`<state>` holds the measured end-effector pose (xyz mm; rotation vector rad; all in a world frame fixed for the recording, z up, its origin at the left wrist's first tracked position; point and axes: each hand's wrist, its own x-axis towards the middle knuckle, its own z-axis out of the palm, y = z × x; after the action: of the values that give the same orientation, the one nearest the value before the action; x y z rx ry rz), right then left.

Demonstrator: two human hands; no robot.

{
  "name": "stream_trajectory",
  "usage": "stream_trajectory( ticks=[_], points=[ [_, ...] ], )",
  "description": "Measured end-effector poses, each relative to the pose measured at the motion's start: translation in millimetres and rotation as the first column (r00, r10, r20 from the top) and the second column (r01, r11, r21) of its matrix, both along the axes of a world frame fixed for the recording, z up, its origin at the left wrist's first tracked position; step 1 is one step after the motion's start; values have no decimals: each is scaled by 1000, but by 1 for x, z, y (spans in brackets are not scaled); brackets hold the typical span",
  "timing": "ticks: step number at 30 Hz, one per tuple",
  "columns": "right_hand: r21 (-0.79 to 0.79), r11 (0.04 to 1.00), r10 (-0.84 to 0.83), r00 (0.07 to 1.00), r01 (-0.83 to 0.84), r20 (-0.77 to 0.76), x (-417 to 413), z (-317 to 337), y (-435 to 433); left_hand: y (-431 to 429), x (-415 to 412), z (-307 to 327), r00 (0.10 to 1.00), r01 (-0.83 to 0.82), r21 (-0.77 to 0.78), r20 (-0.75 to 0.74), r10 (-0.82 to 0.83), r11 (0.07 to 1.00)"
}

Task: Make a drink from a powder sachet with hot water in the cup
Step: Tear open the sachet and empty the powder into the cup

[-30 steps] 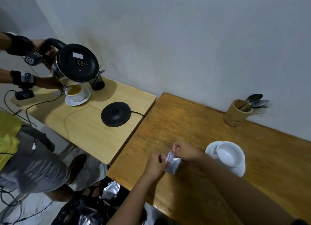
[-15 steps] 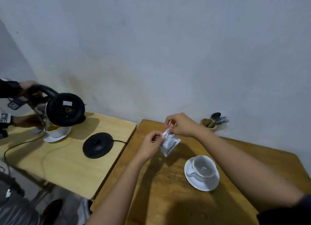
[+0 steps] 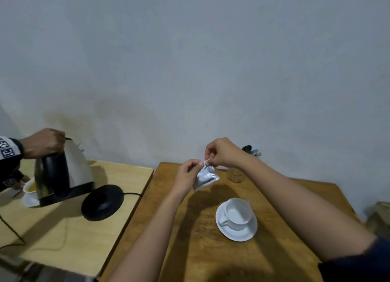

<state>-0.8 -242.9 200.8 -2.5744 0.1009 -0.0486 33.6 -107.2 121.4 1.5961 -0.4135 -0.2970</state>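
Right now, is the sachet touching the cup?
Apart. Head view: the sachet hangs pinched between left hand and right hand, with bare table between it and the cup.

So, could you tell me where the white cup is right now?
The white cup sits on its saucer on the darker wooden table, below the sachet.

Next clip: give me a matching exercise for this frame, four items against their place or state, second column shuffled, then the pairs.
Items:
1. sachet
2. white cup
3. kettle
4. kettle base

Places or states:
A. tilted, held by another person's hand
B. pinched at its top edge by left hand and right hand
C. flat on the lighter table, nothing on it
D. empty, on a saucer on the darker table

Pairs: 1-B, 2-D, 3-A, 4-C
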Motion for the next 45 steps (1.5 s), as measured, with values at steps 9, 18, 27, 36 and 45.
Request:
stream_trajectory(
  ticks=[9, 18, 27, 36, 45],
  points=[
    [-32, 998, 48, 996, -46, 72, -6, -13, 8, 2, 4, -1, 995, 47, -25, -86, -49, 999],
    [-220, 944, 290, 936, -246, 200, -10, -27, 28, 19, 13, -7, 981, -59, -29, -188, 52, 998],
    [-265, 850, 518, 812, -455, 268, -13, -50, 44, 57, 45, -27, 899, -367, -133, -306, 314, 921],
    [228, 962, 112, 977, -152, 181, -16, -107, 57, 97, 52, -45, 880, -418, -295, -368, 301, 859],
    [342, 898, -59, 848, 275, -527, -31, -214, 84, 125, 43, -83, 862, -368, -212, -444, 246, 905]
  ],
)
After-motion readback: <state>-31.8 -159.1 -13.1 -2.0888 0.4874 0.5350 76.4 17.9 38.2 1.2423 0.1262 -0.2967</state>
